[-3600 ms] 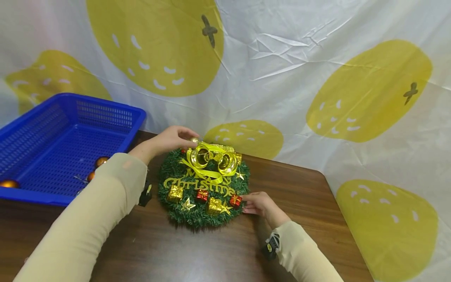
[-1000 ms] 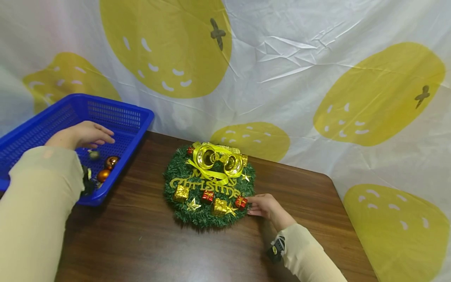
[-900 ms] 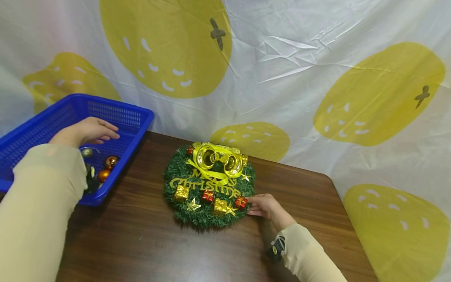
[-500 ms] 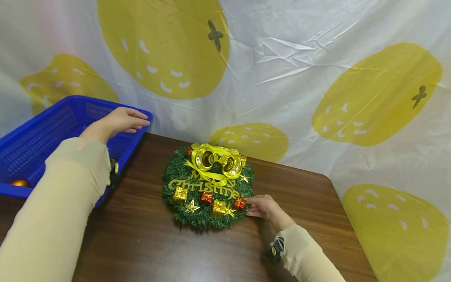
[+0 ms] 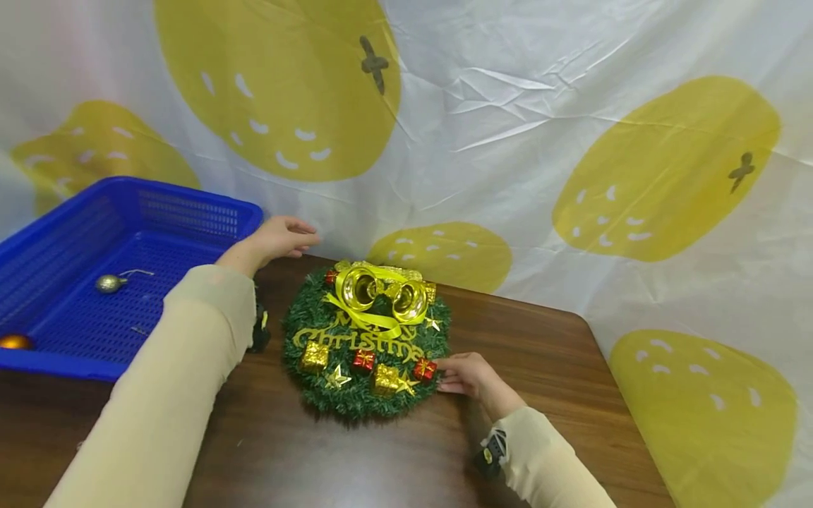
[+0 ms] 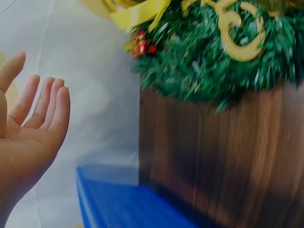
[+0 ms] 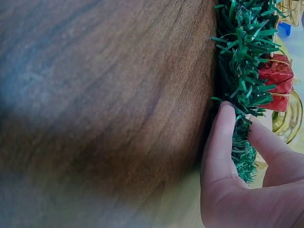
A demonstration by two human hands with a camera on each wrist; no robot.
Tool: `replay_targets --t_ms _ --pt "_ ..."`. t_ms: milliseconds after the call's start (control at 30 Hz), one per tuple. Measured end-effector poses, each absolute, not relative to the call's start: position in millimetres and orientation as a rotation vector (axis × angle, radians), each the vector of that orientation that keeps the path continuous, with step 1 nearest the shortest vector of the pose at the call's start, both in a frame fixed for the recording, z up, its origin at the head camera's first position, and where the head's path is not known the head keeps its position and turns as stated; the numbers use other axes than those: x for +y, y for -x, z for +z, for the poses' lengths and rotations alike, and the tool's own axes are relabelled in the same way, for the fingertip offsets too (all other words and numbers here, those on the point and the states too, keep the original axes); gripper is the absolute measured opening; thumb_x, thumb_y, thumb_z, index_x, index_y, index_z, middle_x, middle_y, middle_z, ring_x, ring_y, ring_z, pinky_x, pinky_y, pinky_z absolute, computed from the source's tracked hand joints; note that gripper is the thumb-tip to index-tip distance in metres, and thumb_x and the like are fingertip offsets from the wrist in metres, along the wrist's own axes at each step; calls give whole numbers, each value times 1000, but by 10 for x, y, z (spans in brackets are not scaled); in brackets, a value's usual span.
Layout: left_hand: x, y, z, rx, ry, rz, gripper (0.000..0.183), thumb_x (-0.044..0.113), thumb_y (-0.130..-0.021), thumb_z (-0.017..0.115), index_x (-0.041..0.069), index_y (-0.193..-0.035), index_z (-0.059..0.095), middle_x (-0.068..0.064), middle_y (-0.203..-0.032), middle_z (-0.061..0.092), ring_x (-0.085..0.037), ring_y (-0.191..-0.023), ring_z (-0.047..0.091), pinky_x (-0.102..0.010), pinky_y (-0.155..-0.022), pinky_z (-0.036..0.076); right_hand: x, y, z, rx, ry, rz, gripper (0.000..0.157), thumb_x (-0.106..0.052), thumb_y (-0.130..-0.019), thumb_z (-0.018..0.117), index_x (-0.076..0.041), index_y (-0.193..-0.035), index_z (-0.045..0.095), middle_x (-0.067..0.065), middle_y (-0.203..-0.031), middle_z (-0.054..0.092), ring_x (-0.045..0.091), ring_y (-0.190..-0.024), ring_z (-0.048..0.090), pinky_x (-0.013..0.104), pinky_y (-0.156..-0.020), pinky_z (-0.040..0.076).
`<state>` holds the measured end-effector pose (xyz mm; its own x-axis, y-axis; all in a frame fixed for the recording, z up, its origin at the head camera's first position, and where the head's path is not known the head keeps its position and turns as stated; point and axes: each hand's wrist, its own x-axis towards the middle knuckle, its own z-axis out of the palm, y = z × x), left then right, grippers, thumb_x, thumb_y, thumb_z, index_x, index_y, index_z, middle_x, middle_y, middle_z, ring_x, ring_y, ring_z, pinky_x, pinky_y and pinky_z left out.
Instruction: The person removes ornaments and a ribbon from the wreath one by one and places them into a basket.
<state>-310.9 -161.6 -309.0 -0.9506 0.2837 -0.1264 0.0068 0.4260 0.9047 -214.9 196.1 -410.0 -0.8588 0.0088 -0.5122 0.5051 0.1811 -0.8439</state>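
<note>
A green Christmas wreath [image 5: 375, 398] lies on the table, trimmed with gold bells [image 5: 358, 289], a yellow ribbon, gold and red gift boxes, stars and gold lettering. My left hand [image 5: 276, 238] hovers between the basket and the wreath's upper left. In the left wrist view that hand's fingers [image 6: 42, 107] are spread loosely, with nothing in them. At the wreath's lower right, my right hand [image 5: 466, 374] pinches the rim beside a red gift box [image 5: 425, 369]. The right wrist view has its thumb and finger on either side of the green tinsel [image 7: 244, 156].
At the left stands a blue basket [image 5: 159, 185]. Inside it are a pale gold ball ornament [image 5: 109, 283] and an orange ball [image 5: 15, 342]; my left forearm covers part of it. A white curtain [image 5: 483, 162] with yellow fruit prints hangs behind the table [image 5: 286, 451].
My left hand went from the wreath's top into the basket, where a pale gold ball ornament came out of it, then moved right towards the wreath. My right hand stayed at the rim.
</note>
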Motion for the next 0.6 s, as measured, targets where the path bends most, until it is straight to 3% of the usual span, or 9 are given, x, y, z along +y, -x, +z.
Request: replay_targets --t_ms 133,500,600 --pt "-1439 3141 -3197 2404 -258 1537 52 22 -95 52 -4 -137 39 -26 -140 41 -39 -125 45 -45 -104 41 1960 2134 -4116 2083 -497 -1716 22 -5 -88 59 6 -105 49 1 -56 48 10 -49 60 20 -51 54" --pt "-1204 3148 -3505 2402 -211 1491 48 21 -94 54 -2 -134 44 -22 -141 40 -36 -126 44 -45 -105 40 1906 2069 -4132 2066 -472 -1723 54 -4 -89 57 15 -132 32 1 -61 44 8 -49 58 19 -52 54" --pt "-1184 3154 -3582 2431 -168 1465 47 20 -93 54 -2 -133 46 -22 -138 43 -36 -122 48 -44 -104 42 1894 2059 -4125 2067 -471 -1717 53 -5 -89 58 14 -132 32 1 -61 45 8 -50 58 19 -52 54"
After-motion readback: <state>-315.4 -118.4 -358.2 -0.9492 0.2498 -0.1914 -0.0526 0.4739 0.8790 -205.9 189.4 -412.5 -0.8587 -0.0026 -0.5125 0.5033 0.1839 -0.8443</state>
